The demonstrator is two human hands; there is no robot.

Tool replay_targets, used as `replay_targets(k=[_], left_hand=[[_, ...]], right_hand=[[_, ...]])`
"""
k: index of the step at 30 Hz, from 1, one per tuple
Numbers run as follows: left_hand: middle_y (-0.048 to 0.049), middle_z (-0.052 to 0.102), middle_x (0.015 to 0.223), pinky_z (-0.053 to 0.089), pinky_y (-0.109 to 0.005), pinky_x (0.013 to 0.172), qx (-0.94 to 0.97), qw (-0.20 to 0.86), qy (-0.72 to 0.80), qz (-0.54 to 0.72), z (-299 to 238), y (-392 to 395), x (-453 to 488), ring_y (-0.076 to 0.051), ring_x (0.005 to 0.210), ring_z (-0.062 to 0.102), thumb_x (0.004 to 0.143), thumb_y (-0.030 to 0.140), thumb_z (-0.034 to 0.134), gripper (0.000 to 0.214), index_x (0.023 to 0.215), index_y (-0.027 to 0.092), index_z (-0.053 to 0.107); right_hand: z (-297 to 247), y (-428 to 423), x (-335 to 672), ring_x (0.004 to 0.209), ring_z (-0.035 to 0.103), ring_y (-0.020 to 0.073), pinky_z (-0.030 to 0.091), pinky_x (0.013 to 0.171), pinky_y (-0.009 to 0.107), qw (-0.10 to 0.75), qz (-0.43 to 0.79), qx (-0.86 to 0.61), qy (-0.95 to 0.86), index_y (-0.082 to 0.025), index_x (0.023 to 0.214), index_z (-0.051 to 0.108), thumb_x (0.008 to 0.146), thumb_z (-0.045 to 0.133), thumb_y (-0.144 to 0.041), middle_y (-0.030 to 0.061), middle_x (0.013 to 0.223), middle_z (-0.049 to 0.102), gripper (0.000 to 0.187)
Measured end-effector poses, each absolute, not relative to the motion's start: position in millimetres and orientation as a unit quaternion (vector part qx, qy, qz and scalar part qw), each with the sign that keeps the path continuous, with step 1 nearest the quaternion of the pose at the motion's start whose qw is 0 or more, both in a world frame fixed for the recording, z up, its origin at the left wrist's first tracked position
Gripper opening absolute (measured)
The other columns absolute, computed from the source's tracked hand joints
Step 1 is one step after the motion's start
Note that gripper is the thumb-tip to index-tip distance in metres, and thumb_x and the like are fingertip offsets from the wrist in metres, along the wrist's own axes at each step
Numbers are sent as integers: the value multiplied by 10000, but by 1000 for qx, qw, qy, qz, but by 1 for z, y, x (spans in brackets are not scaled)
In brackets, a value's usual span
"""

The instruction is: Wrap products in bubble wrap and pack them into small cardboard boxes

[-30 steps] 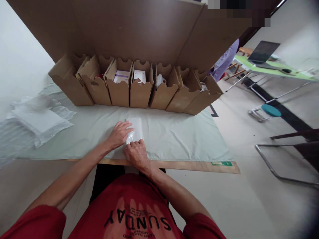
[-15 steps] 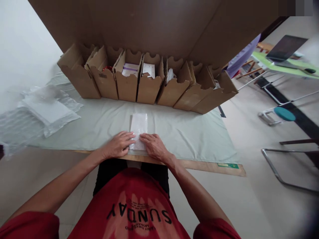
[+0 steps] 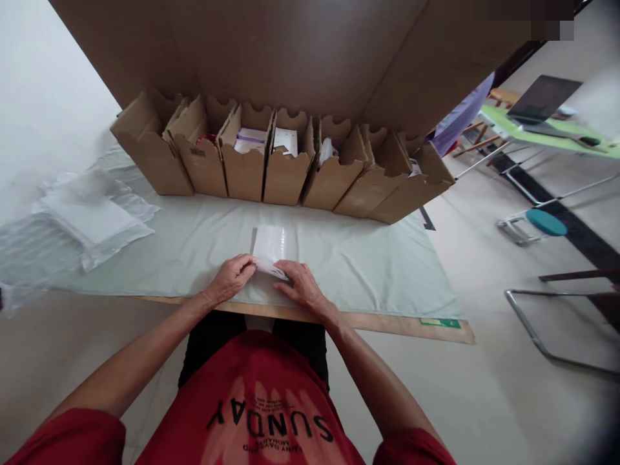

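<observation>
The left hand (image 3: 234,276) and right hand (image 3: 302,284) finger-pinch the near end of the bubble wrap (image 3: 270,243) on the green cloth (image 3: 358,261); it looks light, soft, maybe slippery, so edges seem best

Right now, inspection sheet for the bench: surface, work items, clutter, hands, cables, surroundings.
Surface: wrinkled pale green cloth over a wooden board.
Job's things: bubble-wrap piece on the cloth, near edge raised.
Clutter: plastic wrap pile at left; seven cardboard bins along the back.
Hands: left hand pinches the piece's near left corner; right hand touches its near right corner, grip unclear.
Cables: nothing seen.
Surroundings: green table with laptop, teal stool, both right.
</observation>
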State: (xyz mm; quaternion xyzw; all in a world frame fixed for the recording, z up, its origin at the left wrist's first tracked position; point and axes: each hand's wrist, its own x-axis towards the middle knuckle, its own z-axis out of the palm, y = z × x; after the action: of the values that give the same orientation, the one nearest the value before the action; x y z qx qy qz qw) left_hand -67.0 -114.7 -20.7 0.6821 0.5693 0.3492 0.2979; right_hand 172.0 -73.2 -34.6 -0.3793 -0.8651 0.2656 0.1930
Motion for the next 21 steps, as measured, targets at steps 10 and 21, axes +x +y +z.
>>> replay_targets(k=[10,21], left_hand=[[11,626,694,453,-249,639,593,306,638,384,-28,-95,-53,-140,651,567,843,442,507,281,794,193,628],[-11,663,699,436,-284,663,600,179,715,313,-37,-86,-40,-187,674,602,869,329,621,127,894,220,682]], right_hand=[[-43,-58,153,676,521,150,365,631,254,302,357,-481,-742,-204,817,628,931,520,-399,-7,695,577,250],[-39,-63,132,856,625,237,432,830,341,224,185,-572,-767,-180,1192,660,941,563,-322,79,864,709,304]])
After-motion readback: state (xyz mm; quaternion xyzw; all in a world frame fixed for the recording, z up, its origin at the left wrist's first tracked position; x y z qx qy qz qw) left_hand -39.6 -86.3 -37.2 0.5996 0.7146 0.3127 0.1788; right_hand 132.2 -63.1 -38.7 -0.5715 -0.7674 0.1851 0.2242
